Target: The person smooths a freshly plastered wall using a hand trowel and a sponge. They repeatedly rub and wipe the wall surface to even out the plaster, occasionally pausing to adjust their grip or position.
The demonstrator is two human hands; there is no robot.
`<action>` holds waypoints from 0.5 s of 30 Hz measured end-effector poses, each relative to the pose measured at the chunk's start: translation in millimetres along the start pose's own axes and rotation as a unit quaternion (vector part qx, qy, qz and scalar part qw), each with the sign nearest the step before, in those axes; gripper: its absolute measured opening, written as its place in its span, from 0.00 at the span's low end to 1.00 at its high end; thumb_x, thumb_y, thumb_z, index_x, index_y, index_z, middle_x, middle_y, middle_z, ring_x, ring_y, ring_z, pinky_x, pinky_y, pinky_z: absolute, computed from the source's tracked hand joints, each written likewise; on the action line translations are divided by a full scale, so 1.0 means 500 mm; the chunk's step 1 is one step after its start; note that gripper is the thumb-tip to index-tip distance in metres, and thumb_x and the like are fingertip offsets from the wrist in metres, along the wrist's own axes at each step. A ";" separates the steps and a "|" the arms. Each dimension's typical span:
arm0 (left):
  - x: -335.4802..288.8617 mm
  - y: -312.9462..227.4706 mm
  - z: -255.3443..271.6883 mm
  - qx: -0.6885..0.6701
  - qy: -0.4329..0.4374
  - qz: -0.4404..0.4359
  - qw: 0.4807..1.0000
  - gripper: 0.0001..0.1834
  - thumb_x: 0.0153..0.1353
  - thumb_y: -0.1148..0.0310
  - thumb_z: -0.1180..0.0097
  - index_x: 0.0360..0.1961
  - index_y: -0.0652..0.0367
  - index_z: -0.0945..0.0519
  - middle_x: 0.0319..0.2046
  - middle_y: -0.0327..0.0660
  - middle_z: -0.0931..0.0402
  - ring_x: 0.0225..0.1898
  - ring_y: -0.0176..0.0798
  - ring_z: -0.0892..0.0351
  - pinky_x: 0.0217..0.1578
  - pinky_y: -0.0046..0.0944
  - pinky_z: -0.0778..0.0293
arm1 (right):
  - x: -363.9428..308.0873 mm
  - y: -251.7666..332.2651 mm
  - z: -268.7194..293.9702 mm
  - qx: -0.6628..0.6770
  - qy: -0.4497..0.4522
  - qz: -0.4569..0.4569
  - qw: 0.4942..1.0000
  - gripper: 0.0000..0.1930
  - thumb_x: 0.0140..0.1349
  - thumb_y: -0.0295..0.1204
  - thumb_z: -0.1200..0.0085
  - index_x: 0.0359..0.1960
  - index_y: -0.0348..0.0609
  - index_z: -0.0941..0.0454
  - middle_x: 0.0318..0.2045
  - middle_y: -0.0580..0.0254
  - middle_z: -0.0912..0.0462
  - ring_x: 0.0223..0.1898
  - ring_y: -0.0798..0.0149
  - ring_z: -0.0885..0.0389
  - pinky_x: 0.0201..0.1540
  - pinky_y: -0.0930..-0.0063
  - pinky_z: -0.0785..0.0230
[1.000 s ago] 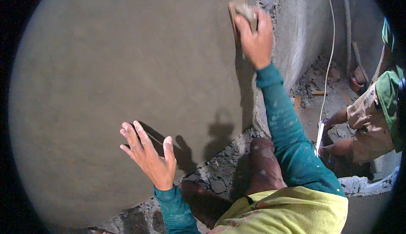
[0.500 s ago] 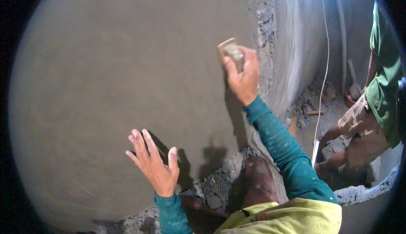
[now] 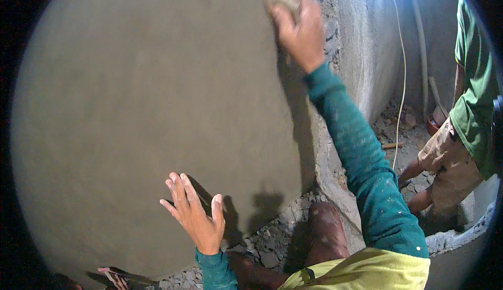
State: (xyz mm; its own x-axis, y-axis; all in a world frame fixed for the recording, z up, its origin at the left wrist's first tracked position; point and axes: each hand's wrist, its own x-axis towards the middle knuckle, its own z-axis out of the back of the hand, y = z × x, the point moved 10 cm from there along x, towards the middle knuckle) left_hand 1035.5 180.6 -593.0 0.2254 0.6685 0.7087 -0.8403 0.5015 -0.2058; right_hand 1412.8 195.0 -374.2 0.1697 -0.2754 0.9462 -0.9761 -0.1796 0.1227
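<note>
My right hand [image 3: 304,33] is wrapped round the handle of a plasterer's hand float [image 3: 283,2], blurred by motion. The float lies against the smooth grey plaster wall [image 3: 157,96], close to its rough right edge. Lower down, my left hand [image 3: 196,214] holds nothing, its fingers stretched and the thumb apart. It is right in front of the plaster with its shadow beside it; whether it touches the surface I cannot tell. Both my arms wear dusty teal sleeves.
Rubble [image 3: 270,248] lies along the wall's foot by my leg. A ragged plaster edge [image 3: 331,33] runs beside the smooth area. To the right hang a white cable [image 3: 403,70] and a pipe [image 3: 421,44]. A co-worker in a green shirt [image 3: 474,117] stands there.
My right hand has moved the float up the wall, towards the top of the view. My left hand stays open, slightly lower in view. A thin pinkish shape now shows at the lower left.
</note>
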 end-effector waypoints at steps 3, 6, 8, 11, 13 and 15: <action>-0.003 -0.006 -0.025 -0.024 0.011 0.002 1.000 0.48 0.67 0.54 0.37 0.82 0.64 0.44 0.83 0.54 0.53 0.84 0.61 0.59 0.78 0.74 0.69 | 0.050 -0.082 0.008 0.008 0.098 -0.093 0.991 0.28 0.69 0.50 0.41 0.55 0.35 0.21 0.54 0.33 0.20 0.55 0.35 0.21 0.59 0.43 0.29; -0.007 0.026 -0.022 -0.009 0.010 0.014 1.000 0.48 0.67 0.55 0.37 0.81 0.65 0.44 0.83 0.55 0.53 0.84 0.61 0.60 0.78 0.74 0.70 | -0.167 -0.037 0.016 0.040 0.089 -0.082 0.992 0.23 0.70 0.44 0.39 0.55 0.37 0.21 0.50 0.38 0.20 0.55 0.39 0.20 0.58 0.48 0.28; -0.004 0.029 -0.027 -0.007 0.022 0.017 1.000 0.48 0.66 0.55 0.37 0.81 0.66 0.44 0.83 0.56 0.53 0.84 0.61 0.60 0.78 0.74 0.70 | -0.158 -0.043 0.001 0.038 0.103 -0.113 0.988 0.26 0.69 0.45 0.38 0.56 0.34 0.21 0.51 0.38 0.20 0.56 0.41 0.20 0.60 0.50 0.28; -0.006 0.019 -0.037 -0.006 0.026 0.012 1.000 0.49 0.65 0.55 0.36 0.80 0.67 0.43 0.83 0.57 0.53 0.84 0.62 0.61 0.78 0.75 0.70 | 0.060 -0.052 -0.045 0.011 0.071 -0.074 0.995 0.28 0.68 0.46 0.37 0.55 0.29 0.23 0.49 0.37 0.19 0.53 0.41 0.18 0.59 0.52 0.27; -0.005 -0.002 -0.052 -0.013 0.025 -0.002 1.000 0.49 0.64 0.55 0.35 0.80 0.66 0.42 0.83 0.57 0.53 0.84 0.62 0.61 0.78 0.75 0.70 | 0.216 -0.087 -0.058 0.011 0.062 -0.075 0.995 0.30 0.67 0.49 0.37 0.52 0.29 0.23 0.48 0.36 0.18 0.51 0.38 0.18 0.56 0.50 0.26; -0.002 -0.001 -0.042 -0.017 0.006 -0.001 1.000 0.49 0.64 0.55 0.35 0.80 0.66 0.42 0.83 0.57 0.54 0.84 0.63 0.62 0.78 0.75 0.70 | 0.271 -0.062 -0.060 0.037 0.062 -0.040 0.997 0.29 0.67 0.50 0.38 0.51 0.30 0.23 0.46 0.37 0.18 0.49 0.36 0.19 0.54 0.48 0.26</action>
State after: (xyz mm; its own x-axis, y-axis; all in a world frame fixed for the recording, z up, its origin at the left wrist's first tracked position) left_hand 1045.9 191.3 -607.7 0.2325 0.6739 0.7013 -0.8226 0.5210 -0.2279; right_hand 1462.0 191.9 -240.9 0.2235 -0.1389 0.9648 -0.9465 -0.2673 0.1807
